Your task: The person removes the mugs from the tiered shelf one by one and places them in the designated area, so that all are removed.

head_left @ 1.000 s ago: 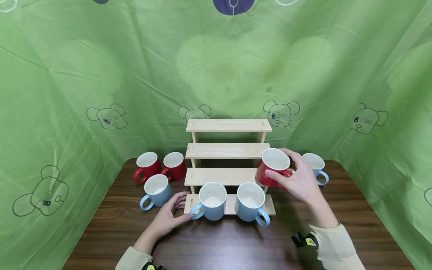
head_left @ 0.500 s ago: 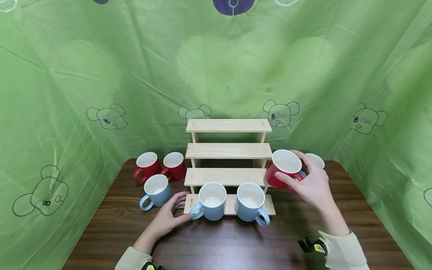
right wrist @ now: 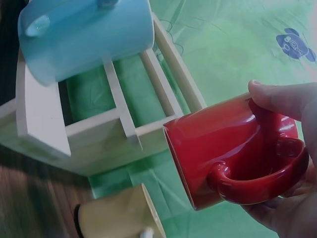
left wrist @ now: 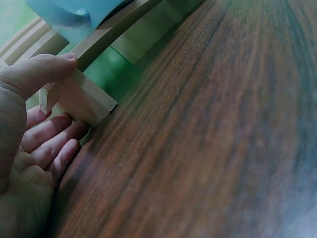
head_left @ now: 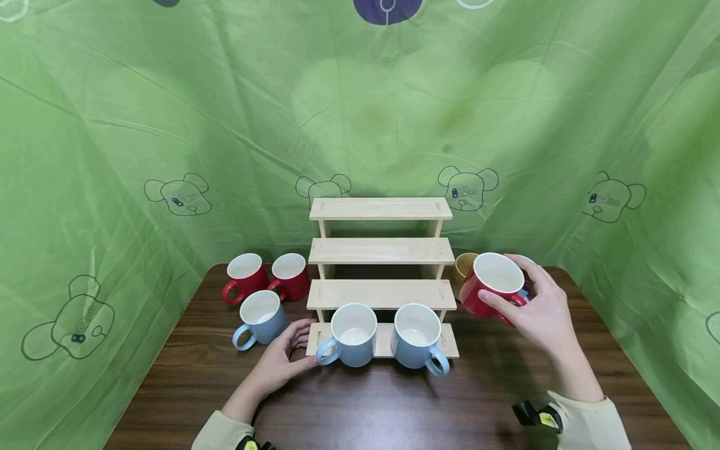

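My right hand (head_left: pixel 542 309) holds a red mug (head_left: pixel 490 282) with a white inside, thumb at one side and fingers at the other. It is raised to the right of a stepped wooden shelf (head_left: pixel 382 294). Seen from the right wrist, the red mug (right wrist: pixel 213 144) tilts and its handle faces the palm. At the shelf's lowest left corner my left hand (head_left: pixel 278 364) grips the end of the board; in the left wrist view the thumb lies on the board's front edge (left wrist: pixel 106 37), fingers by the side support. Two light blue mugs (head_left: pixel 354 340) stand on the bottom step.
Two red mugs (head_left: pixel 246 279) and a light blue mug (head_left: pixel 263 317) stand on the dark wood table (head_left: pixel 349 412), left of the shelf. At the right is a yellow mug (head_left: pixel 464 265); another blue mug is mostly hidden behind my right hand. Green cloth (head_left: pixel 382 112) encloses the back and sides.
My right hand has carried the red mug rightward, away from the shelf's right end, and the yellow mug now shows beside it. The left hand stays put.
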### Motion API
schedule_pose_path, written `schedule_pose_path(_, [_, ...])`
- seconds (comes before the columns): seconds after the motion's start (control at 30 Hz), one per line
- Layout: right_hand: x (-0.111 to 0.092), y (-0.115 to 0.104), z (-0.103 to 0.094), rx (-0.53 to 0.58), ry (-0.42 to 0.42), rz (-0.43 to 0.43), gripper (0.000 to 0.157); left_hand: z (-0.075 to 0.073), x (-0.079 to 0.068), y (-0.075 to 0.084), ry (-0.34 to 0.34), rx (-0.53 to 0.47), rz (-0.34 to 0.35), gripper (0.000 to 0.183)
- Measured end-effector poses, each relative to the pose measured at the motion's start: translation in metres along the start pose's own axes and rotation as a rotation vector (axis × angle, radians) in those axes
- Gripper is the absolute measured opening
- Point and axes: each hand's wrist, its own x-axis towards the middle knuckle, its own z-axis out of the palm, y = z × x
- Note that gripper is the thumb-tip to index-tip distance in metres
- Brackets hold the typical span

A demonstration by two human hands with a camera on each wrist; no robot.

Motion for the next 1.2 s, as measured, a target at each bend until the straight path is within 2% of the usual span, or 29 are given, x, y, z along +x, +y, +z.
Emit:
schedule_pose_path(0.3, [-0.014,0.019,-0.007,-0.011,0.025,0.03,0.083,0.0,0.0,0.0,0.001,0.001,0.009,0.074])
schedule_pose_path(0.6, [-0.03,0.04,-0.009,-0.033,0.008,-0.013,0.087,0.0,0.0,0.0,0.002,0.003,-0.002,0.074])
schedule_pose_path(0.87, [-0.035,0.051,-0.006,0.022,-0.041,-0.063,0.088,0.0,-0.001,0.001,0.004,0.005,-0.012,0.075])
schedule_pose_path(1.2, [-0.038,0.069,-0.004,0.017,-0.12,-0.071,0.088,0.0,-0.001,0.003,0.008,0.01,-0.023,0.075])
